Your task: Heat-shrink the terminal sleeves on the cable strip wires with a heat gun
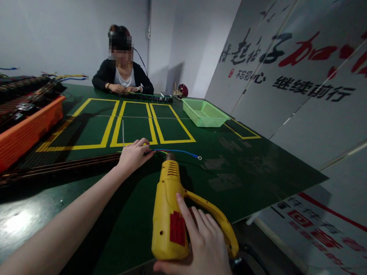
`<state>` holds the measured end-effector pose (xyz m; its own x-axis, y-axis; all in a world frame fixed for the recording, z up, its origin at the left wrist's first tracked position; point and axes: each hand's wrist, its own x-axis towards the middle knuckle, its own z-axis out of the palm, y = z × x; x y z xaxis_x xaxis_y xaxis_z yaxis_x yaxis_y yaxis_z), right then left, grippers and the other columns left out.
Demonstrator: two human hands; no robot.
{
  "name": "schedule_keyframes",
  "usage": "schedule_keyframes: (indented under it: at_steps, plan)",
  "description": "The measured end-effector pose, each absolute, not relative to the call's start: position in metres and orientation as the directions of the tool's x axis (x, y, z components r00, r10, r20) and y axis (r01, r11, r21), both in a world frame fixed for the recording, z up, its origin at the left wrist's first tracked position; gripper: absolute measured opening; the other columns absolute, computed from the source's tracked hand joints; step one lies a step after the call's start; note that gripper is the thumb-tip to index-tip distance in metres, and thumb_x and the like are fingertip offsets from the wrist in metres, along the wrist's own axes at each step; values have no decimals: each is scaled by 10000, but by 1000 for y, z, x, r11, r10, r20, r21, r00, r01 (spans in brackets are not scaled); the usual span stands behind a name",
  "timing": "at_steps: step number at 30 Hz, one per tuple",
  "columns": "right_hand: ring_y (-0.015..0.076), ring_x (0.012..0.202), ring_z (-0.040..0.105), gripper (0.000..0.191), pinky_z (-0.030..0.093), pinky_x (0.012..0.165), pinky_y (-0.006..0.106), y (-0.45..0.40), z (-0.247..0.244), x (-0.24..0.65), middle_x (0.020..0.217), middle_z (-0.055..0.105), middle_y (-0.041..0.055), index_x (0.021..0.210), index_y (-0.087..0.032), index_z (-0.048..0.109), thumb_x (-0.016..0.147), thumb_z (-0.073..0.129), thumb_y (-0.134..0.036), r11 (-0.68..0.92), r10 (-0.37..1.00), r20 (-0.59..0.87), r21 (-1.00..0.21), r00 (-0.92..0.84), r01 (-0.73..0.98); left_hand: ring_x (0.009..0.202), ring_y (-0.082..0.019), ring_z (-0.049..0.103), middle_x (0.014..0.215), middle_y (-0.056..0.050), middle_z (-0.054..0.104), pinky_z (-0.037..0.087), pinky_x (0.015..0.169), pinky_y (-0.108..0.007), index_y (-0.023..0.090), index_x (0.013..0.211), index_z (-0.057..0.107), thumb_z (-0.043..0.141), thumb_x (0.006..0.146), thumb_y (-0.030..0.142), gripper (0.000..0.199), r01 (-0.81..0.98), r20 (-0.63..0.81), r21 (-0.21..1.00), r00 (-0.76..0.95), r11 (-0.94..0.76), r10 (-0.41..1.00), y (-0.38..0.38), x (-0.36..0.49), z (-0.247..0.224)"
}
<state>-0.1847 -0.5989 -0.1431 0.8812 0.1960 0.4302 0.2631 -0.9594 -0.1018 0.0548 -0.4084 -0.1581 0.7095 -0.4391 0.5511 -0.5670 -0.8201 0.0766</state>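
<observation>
My right hand (202, 241) is wrapped around the body of a yellow heat gun (168, 198) with a red label. The nozzle faces away from me, close to a bundle of thin wires. Among them a blue wire (182, 152) ends in a ring terminal (199, 158). My left hand (136, 154) pinches the wires just left of the nozzle. Beneath that hand ends a long dark strip-shaped assembly (77, 163), which runs left across the table. Part of the wires is hidden behind my left fingers.
An orange basket (26, 133) piled with dark strip assemblies stands at the left. A light green basket (203, 114) sits at the far right on the green table (224, 172), which has yellow taped rectangles. Across it, a seated person (122, 72) handles another assembly.
</observation>
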Motion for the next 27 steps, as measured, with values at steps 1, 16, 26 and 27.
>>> schedule_keyframes:
  at_steps: [1,16,26,27]
  plan:
    - [300,917,649,1204,500,793,428,-594,-142,-183,1086,658,119,1470,-174,259,548,433,-928,-954,207,424,-112,882,277,923,-209,613,1140,-40,613,479,612,-295,183,747,653,436,904,500,414,-591,538,105,710,-800,-454,-405,55,-157]
    - [293,923,612,1145,467,812,464,-558,-139,-163,1061,629,85,1484,-293,191,554,479,-896,-878,254,275,-337,927,341,1088,-227,583,1238,-43,604,459,924,-313,179,905,701,198,939,543,621,-611,301,489,788,-622,-537,-381,62,-146]
    - [324,1036,602,1249,463,883,484,-586,-133,-169,1167,619,113,1487,-254,209,471,551,-896,-924,192,221,-288,956,252,1128,-266,552,1367,-18,488,464,919,-418,254,1089,665,274,944,510,490,-647,262,163,757,-745,-599,-395,52,-149]
    - [320,1034,605,1247,466,881,478,-591,-133,-171,1160,622,112,1489,-250,203,477,560,-886,-930,177,219,-281,959,236,1114,-265,556,1326,-26,516,460,917,-426,254,1043,683,305,936,518,473,-625,287,147,769,-767,-571,-400,51,-151]
